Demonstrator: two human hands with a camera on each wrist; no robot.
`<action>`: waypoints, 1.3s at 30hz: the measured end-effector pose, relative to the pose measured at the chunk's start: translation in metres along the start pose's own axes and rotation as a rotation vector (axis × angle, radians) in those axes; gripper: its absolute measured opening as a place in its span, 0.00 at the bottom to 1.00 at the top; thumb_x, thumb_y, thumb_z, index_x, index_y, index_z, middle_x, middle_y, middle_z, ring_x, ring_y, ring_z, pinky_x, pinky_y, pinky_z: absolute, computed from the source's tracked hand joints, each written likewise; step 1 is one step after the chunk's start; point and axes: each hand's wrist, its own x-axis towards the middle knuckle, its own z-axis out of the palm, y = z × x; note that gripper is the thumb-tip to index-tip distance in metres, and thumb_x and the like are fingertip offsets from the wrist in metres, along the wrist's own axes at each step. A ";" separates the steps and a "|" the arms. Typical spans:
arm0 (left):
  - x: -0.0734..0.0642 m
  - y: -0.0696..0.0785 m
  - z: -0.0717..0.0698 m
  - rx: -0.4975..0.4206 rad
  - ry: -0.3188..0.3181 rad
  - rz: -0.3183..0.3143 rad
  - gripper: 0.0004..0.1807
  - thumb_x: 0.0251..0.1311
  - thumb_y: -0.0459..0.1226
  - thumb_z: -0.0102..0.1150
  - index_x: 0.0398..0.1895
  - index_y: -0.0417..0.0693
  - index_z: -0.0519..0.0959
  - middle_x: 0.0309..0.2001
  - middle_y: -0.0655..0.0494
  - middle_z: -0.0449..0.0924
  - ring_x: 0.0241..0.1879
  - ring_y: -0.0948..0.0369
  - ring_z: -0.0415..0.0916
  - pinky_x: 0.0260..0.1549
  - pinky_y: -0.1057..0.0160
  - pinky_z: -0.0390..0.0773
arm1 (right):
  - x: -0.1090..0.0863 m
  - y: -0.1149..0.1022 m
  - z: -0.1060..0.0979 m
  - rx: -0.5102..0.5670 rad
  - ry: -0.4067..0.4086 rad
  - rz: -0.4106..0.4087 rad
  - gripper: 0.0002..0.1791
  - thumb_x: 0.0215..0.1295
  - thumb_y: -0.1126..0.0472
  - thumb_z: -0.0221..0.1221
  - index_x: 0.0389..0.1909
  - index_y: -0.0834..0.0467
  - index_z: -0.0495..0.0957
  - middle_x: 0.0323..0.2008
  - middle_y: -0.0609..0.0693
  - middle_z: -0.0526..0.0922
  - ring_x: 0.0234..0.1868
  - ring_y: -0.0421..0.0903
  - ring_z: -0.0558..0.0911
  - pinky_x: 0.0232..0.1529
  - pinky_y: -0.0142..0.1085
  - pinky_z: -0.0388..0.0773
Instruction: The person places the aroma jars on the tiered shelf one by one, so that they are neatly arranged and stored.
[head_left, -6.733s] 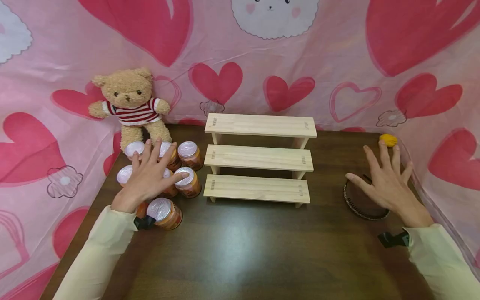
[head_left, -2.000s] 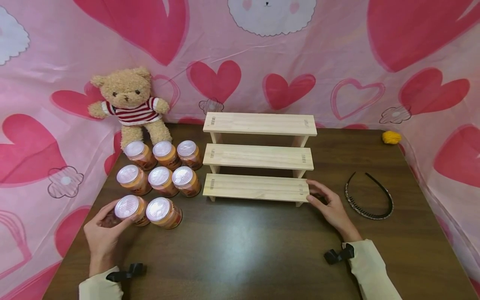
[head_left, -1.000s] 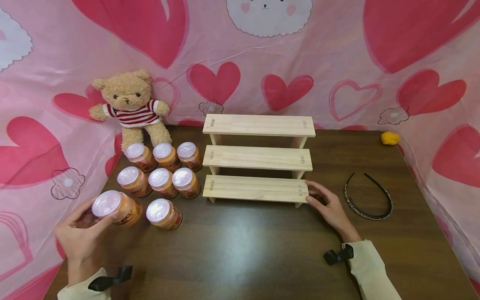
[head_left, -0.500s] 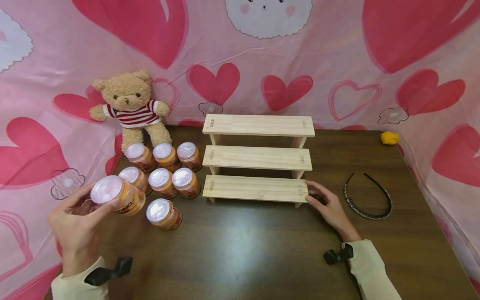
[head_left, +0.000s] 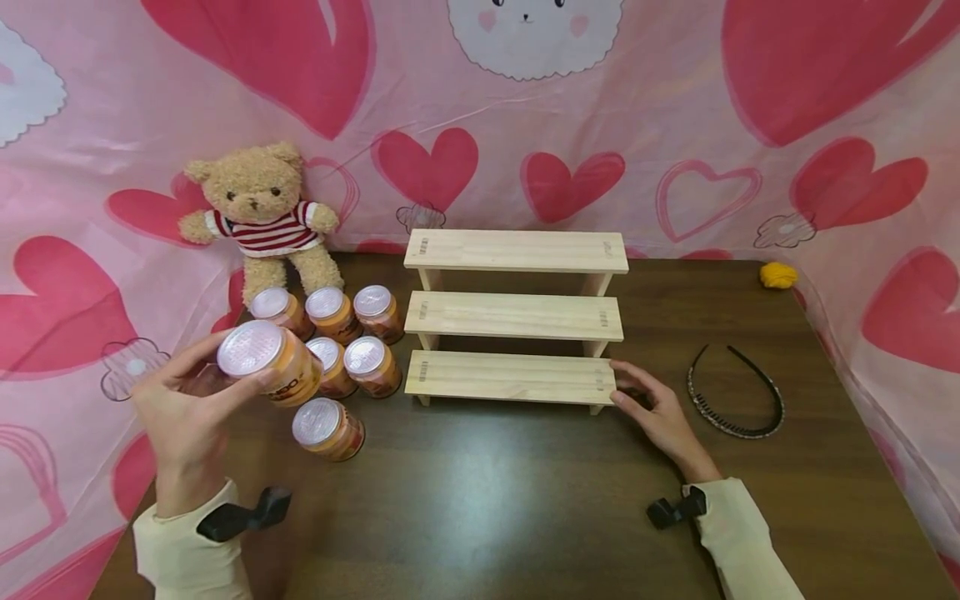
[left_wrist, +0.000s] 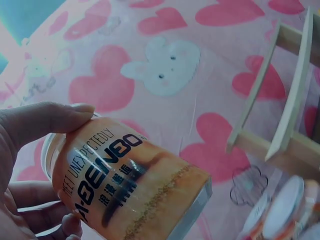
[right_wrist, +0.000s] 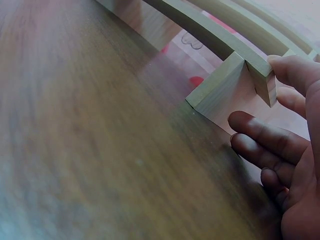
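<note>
My left hand [head_left: 183, 421] grips an orange-labelled can [head_left: 288, 371] with a pale round lid, thumb on one side and fingers on the other. The can is tilted and raised, overlapping the second row of cans in the head view. In the left wrist view, black lettering shows on the held can [left_wrist: 130, 185]. My right hand [head_left: 660, 421] pinches the right end of the lowest shelf of a three-tier wooden stand [head_left: 510, 379]. The right wrist view shows thumb and forefinger at the corner of that shelf [right_wrist: 215, 35], the other fingers curled below it.
Several similar cans stand at left, one of them [head_left: 330, 429] nearest the front. A teddy bear [head_left: 258, 208] in a striped shirt sits behind them. At right lie a dark headband [head_left: 738, 429] and a small yellow item [head_left: 778, 275]. A pink heart-print cloth [head_left: 652, 100] hangs behind the table.
From spread above the cans, my left hand has gripped the front-left can, lifted it leftward, then brought it back right and farther up. My right hand moved from the headband to the shelf end.
</note>
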 end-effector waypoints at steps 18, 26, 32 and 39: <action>0.015 -0.002 0.066 0.199 -0.075 -0.129 0.28 0.33 0.11 0.69 0.45 0.28 0.84 0.37 0.51 0.88 0.28 0.62 0.80 0.28 0.72 0.81 | 0.001 -0.003 0.000 0.000 -0.010 -0.018 0.25 0.68 0.68 0.59 0.66 0.62 0.72 0.46 0.34 0.85 0.47 0.27 0.80 0.46 0.22 0.72; 0.019 -0.015 0.096 0.226 -0.144 -0.150 0.28 0.30 0.12 0.72 0.43 0.31 0.85 0.36 0.56 0.88 0.29 0.65 0.79 0.28 0.73 0.78 | 0.000 -0.001 0.000 0.004 -0.008 -0.005 0.25 0.68 0.69 0.59 0.66 0.61 0.73 0.45 0.29 0.83 0.47 0.26 0.80 0.46 0.21 0.71; 0.020 -0.026 0.110 0.293 -0.220 -0.140 0.27 0.33 0.18 0.75 0.44 0.36 0.86 0.37 0.61 0.86 0.30 0.66 0.73 0.28 0.73 0.72 | 0.000 -0.001 0.000 0.007 -0.012 0.010 0.25 0.69 0.68 0.59 0.66 0.59 0.73 0.47 0.26 0.82 0.48 0.26 0.80 0.47 0.21 0.71; 0.025 -0.038 0.132 0.272 -0.261 -0.106 0.27 0.33 0.19 0.76 0.45 0.31 0.85 0.34 0.65 0.86 0.26 0.68 0.70 0.26 0.73 0.69 | 0.000 0.000 0.000 0.005 -0.005 0.003 0.25 0.68 0.69 0.59 0.66 0.60 0.73 0.47 0.28 0.82 0.48 0.26 0.80 0.47 0.21 0.71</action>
